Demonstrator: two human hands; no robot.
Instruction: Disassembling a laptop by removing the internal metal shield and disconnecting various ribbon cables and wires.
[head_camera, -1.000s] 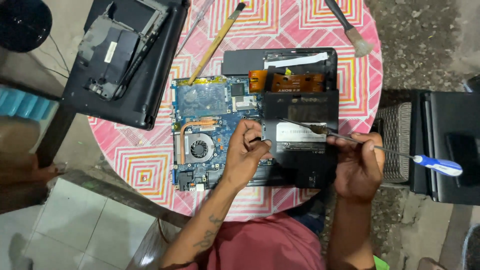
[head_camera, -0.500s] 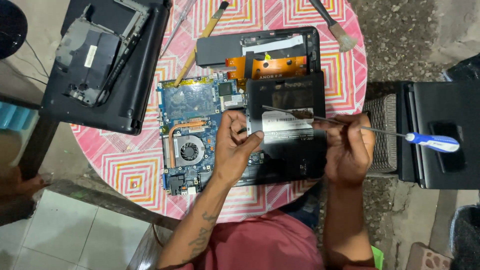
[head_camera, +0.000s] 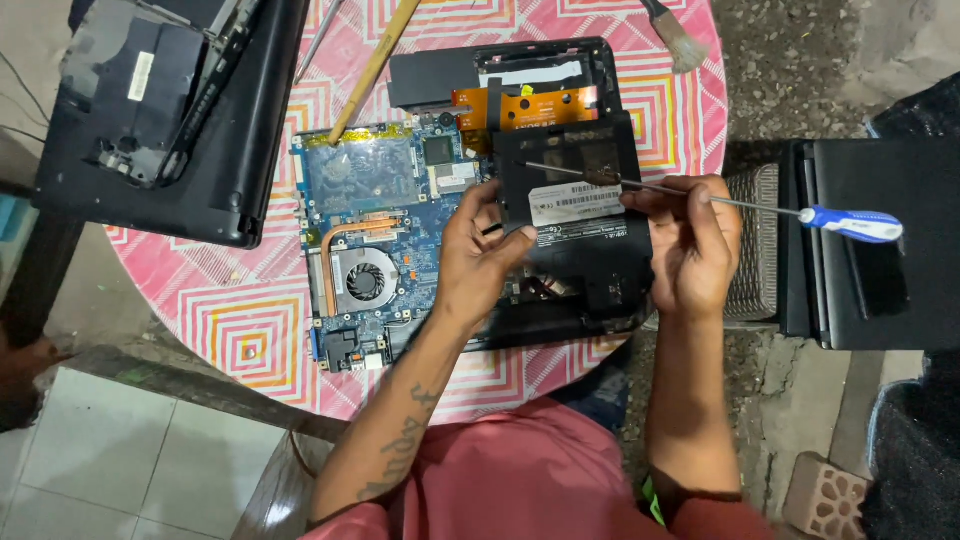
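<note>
A blue laptop motherboard (head_camera: 380, 200) with a copper heat pipe and round fan (head_camera: 365, 280) lies on the round table. A black drive module (head_camera: 580, 210) with a white label rests on its right side. My left hand (head_camera: 480, 250) grips the module's left edge. My right hand (head_camera: 690, 240) is at its right edge and holds a long screwdriver with a blue and white handle (head_camera: 850, 223); the metal shaft lies across the module's top.
A pink patterned cloth covers the table (head_camera: 240, 330). A black laptop base (head_camera: 170, 110) sits at the upper left, a wooden-handled brush (head_camera: 375, 65) and a second brush (head_camera: 680, 40) at the top. A black case (head_camera: 870, 250) stands on the right.
The view has shifted slightly. My right hand has lifted a little, and the screwdriver shaft now lies across the upper part of the module. My left hand keeps its grip.
</note>
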